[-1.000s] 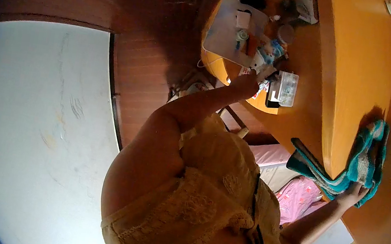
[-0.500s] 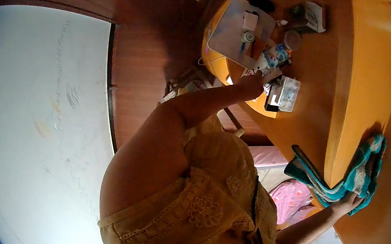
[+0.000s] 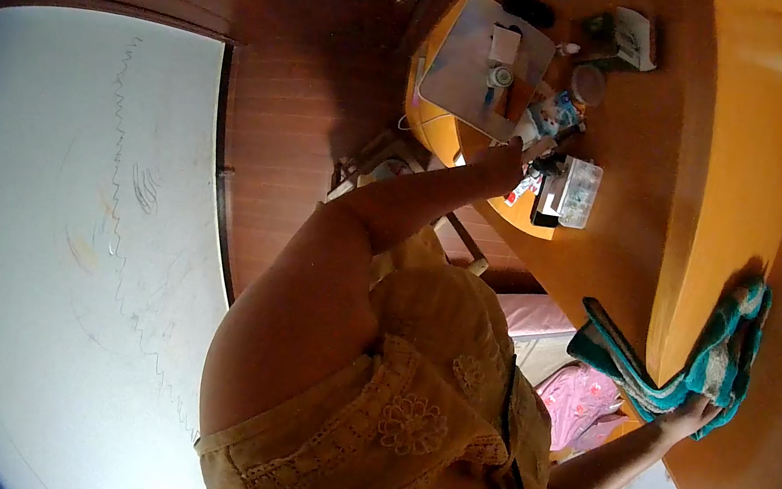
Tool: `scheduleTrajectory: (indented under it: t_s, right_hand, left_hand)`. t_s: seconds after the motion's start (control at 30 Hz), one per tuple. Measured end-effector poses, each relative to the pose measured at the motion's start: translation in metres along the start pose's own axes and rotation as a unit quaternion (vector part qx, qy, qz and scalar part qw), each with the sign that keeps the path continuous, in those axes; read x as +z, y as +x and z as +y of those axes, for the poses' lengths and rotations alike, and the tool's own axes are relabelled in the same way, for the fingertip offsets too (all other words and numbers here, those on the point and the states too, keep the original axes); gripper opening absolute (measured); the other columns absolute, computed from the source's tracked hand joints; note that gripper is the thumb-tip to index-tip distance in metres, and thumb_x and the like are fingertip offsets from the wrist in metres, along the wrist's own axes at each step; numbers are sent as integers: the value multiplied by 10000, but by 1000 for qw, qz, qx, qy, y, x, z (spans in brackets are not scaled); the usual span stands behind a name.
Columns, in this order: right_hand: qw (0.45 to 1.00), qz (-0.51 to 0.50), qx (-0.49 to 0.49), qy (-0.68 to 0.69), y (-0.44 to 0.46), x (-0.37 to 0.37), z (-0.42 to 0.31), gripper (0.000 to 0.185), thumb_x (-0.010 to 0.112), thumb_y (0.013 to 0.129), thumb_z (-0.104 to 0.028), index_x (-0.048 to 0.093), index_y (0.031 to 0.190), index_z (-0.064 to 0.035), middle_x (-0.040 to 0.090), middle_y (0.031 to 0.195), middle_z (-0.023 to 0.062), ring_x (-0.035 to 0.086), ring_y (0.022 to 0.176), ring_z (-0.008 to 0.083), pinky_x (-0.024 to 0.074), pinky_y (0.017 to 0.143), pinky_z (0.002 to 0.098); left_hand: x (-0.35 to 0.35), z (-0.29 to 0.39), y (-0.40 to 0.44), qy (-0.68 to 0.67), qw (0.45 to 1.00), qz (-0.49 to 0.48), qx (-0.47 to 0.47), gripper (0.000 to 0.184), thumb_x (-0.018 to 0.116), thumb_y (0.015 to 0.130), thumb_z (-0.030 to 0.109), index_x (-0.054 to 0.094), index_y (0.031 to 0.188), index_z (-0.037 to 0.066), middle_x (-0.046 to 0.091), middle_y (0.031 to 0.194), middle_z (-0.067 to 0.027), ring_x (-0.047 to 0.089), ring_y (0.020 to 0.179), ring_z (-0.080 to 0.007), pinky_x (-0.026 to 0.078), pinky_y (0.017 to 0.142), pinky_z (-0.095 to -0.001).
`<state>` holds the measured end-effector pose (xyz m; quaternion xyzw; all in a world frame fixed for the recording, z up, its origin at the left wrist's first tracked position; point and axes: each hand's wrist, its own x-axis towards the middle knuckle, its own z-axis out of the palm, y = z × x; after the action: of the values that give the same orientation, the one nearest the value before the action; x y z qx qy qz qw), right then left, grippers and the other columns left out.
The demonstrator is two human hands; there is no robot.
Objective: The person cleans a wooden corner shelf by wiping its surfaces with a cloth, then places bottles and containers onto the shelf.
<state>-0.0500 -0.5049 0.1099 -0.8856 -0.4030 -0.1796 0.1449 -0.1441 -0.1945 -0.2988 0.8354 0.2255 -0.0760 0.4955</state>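
Observation:
My left hand [image 3: 503, 168] reaches over the desk [image 3: 630, 169] among a cluster of small items. Its fingers are bent and closed at a small pale piece [image 3: 539, 148], partly hidden and too small to name. Just beside it are a clear compartment box [image 3: 579, 194] and a blue-and-white packet [image 3: 556, 117]. On the right, my right hand [image 3: 692, 416] is closed on a teal and grey striped towel [image 3: 728, 346]. The towel drapes over the edge of an orange wooden panel, one end hanging across its near side.
A translucent tray [image 3: 449, 61] on the desk bears a white roll-like item [image 3: 500, 77]. Behind it lie a dark case [image 3: 527, 8], a round clear container [image 3: 588, 85] and a box [image 3: 634, 40]. A marked white board [image 3: 25, 190] stands left; pink floral cloth [image 3: 579, 404] lies below.
My left hand has shifted slightly left and down among the small items. The right hand and towel stay nearly in place; the whole view has tilted slightly.

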Motion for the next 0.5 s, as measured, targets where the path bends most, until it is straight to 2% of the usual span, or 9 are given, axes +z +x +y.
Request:
scheduleTrajectory:
  t_s: [0.07,0.1,0.2,0.23,0.3,0.33,0.37,0.4,0.5]
  right_hand:
    - [999,15,14,40,4,1,-3,430,490,975,-190,460,1329,52,469,1392,148,469,1242,262,330,1068,376]
    - [998,19,18,54,5,1,-3,431,491,975,-190,459,1331,51,469,1391,147,471,1240,262,329,1068,376]
    - [996,23,64,58,0,0,-3,489,609,912,-278,536,1294,19,474,1367,182,460,1245,339,374,1030,433]
    - [993,37,83,71,-1,1,0,485,606,917,-277,535,1294,20,481,1355,186,459,1247,332,377,1029,427]
    - [990,54,100,81,-3,1,2,481,602,922,-276,534,1295,20,487,1344,190,459,1250,325,381,1028,421]
    - [957,85,187,204,-2,2,0,467,597,926,-251,530,1301,20,477,1348,193,456,1255,324,380,1031,414]
    - [901,113,268,323,-1,3,0,454,591,930,-225,527,1307,19,467,1352,196,453,1261,323,379,1034,408]
    - [901,115,266,322,-3,3,3,454,591,930,-225,527,1307,19,467,1352,196,453,1261,323,379,1034,408]
    - [987,36,113,107,-7,1,4,437,584,926,-170,522,1324,-2,431,1373,194,449,1266,332,376,1044,403]
  left_hand:
    - [10,-1,12,54,998,-6,32,430,528,923,216,412,1269,-11,653,1048,-244,669,934,-362,527,779,-482]
    - [-12,19,8,54,998,13,13,389,521,925,195,442,1244,-12,648,1059,-240,668,940,-360,530,778,-478]
    - [-34,51,20,31,997,50,-41,316,513,925,160,504,1186,-17,640,1073,-230,665,956,-358,537,785,-466]
    - [-36,58,30,10,995,68,-76,287,511,924,146,536,1155,-21,638,1076,-225,663,965,-358,540,792,-457]
    - [-22,61,57,-32,992,87,-82,278,518,920,148,553,1133,-26,637,1074,-220,661,972,-363,544,790,-453]
    - [-15,60,68,-73,988,105,-89,271,525,915,150,571,1111,-31,637,1071,-215,659,979,-368,547,789,-450]
    - [-20,66,67,-74,988,107,-87,271,525,915,150,571,1111,-31,637,1071,-215,659,979,-368,547,789,-450]
    - [-28,72,65,-53,992,89,-67,294,535,909,157,562,1133,-31,632,1080,-217,659,979,-370,550,779,-451]
    - [-21,75,82,-58,994,92,-30,342,557,897,176,541,1165,-36,620,1097,-223,664,958,-375,556,756,-450]
